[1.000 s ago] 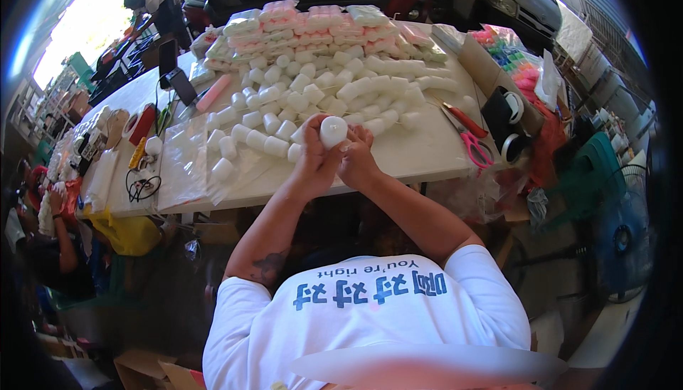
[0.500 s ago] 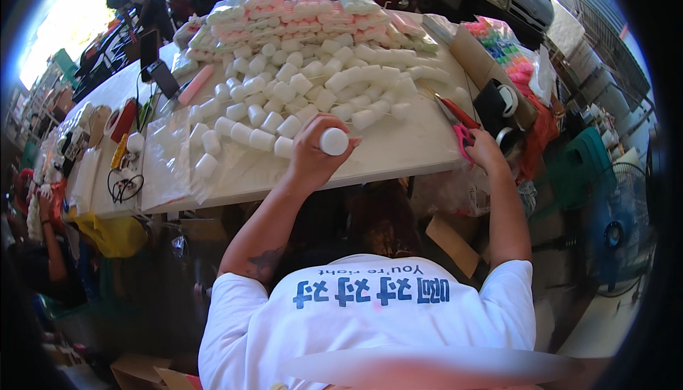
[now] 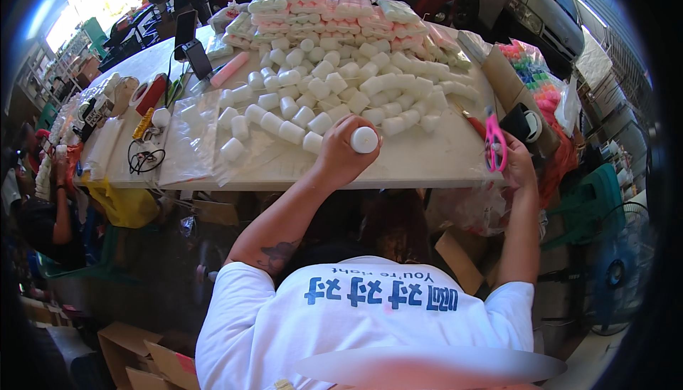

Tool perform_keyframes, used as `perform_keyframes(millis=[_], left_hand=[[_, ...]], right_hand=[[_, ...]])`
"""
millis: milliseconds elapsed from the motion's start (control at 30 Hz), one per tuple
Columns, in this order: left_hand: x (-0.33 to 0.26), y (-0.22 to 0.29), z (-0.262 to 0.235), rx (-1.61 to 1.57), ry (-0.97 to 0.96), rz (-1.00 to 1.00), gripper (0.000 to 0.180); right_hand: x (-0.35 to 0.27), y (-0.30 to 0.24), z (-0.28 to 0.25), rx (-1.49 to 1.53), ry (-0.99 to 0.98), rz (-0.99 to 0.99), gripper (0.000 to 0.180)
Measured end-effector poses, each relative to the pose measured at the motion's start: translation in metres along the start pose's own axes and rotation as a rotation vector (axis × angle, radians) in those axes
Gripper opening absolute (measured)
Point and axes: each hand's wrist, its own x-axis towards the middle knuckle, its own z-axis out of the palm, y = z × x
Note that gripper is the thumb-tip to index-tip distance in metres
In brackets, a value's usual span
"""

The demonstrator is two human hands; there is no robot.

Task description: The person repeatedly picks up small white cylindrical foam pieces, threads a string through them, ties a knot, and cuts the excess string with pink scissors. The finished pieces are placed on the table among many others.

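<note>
Near the table's front edge, my left hand [image 3: 340, 154] is closed round a white cylinder [image 3: 365, 140], its round end facing up. My right hand [image 3: 519, 166] grips a pair of scissors by its pink handles [image 3: 496, 149], raised at the table's right side. The blades are hard to make out. Beyond my left hand spreads a heap of similar white cylinders [image 3: 319, 90], some lined up end to end in strips. An orange-red tool [image 3: 475, 127] lies on the table beside the scissors.
Bagged pink and white rolls [image 3: 334, 16] are stacked at the table's [image 3: 420, 166] back. A cardboard box [image 3: 509, 80] and colourful packs [image 3: 537, 77] stand at right. Clear plastic bags [image 3: 188, 144], a cable [image 3: 146, 156] and a phone [image 3: 186, 27] are at left. Another person [image 3: 50, 212] sits at far left.
My right hand has lifted the scissors off the table's right edge, turning them more upright. My left hand still holds the white cylinder. The whole view has shifted slightly.
</note>
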Motion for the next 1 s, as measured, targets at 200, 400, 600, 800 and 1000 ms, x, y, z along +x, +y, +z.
perform_keyframes(millis=[200,400,600,800,1000], left_hand=[[0.004,-0.003,0.007,0.06,-0.039,0.042,0.025],[0.005,-0.002,0.004,0.084,-0.028,0.02,0.026],[0.003,-0.002,0.009,0.135,-0.002,0.062,0.025],[0.003,-0.006,0.008,0.105,0.014,0.084,0.023],[0.005,-0.003,0.008,0.128,0.008,0.118,0.024]], right_hand=[[-0.034,0.006,0.129,0.255,-0.007,-0.458,0.063],[-0.073,-0.048,0.187,1.04,-0.624,-0.396,0.064],[-0.026,0.059,0.185,-0.498,-0.461,-0.821,0.046],[-0.045,0.038,0.212,-0.572,-0.275,-0.989,0.023],[-0.063,-0.009,0.22,-0.128,-0.241,-0.842,0.051]])
